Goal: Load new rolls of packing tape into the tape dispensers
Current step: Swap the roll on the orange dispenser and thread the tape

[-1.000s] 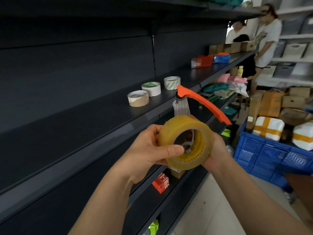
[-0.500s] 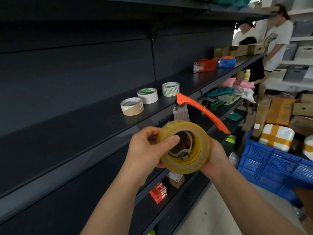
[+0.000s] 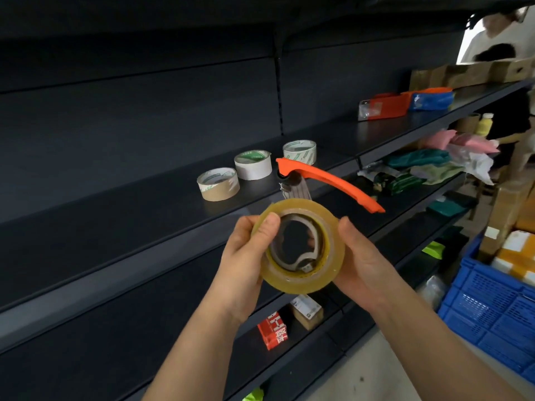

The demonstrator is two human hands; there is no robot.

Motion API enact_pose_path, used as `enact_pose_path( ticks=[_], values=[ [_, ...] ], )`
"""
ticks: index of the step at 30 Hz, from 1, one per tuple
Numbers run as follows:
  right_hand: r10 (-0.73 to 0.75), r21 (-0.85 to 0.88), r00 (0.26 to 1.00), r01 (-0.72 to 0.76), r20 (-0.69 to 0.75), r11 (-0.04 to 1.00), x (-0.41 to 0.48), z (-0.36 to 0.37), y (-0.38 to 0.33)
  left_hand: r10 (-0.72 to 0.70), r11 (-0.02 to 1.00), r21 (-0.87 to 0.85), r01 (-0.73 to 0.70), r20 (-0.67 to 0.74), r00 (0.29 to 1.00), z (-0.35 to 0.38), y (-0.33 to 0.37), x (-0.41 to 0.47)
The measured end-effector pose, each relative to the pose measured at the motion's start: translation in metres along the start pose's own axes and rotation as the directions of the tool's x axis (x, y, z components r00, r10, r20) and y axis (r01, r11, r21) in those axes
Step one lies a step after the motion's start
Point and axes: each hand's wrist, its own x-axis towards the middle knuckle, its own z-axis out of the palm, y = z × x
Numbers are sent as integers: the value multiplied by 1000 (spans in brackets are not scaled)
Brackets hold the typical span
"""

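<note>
Tape roll (image 3: pixel 298 247): core sits round the hub of the dispenser (image 3: pixel 330 180), axis pointing toward me. My L hand (image 3: pixel 243 256): left of hub, thumb hooked over roll rim, gripping. My R hand (image 3: pixel 362 256): right of hub, clasping roll's edge, fingers hidden behind. Both equally near; I reckon seating = push along that axis.

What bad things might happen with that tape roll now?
1. The roll may not be fully pushed onto the dispenser, so it might sit crooked or slip off.
2. The left hand and right hand work close to the dispenser's metal end, which might nick a finger.
</note>
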Motion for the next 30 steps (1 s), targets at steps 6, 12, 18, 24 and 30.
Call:
enact_pose_path(
  ticks=[6,12,18,24,30],
  values=[
    [98,-179,995,-91,32,980,3,-21,-13,34,997,-62,-42,-126,991,17,-6,3],
    [142,-291,988,-118,63,949,-5,-27,-21,17,995,-91,-36,-203,979,30,-12,-2],
    [115,-165,991,-103,62,981,-4,-31,-21,-4,968,-246,-41,-178,984,29,-12,-6],
    [112,-34,985,-109,134,994,-7,-36,-17,69,992,-105,-72,-31,997,26,-7,-16],
    [161,-116,982,-149,99,982,-10,-35,-4,132,990,-28,-139,-179,975,35,-7,-24]
  ],
)
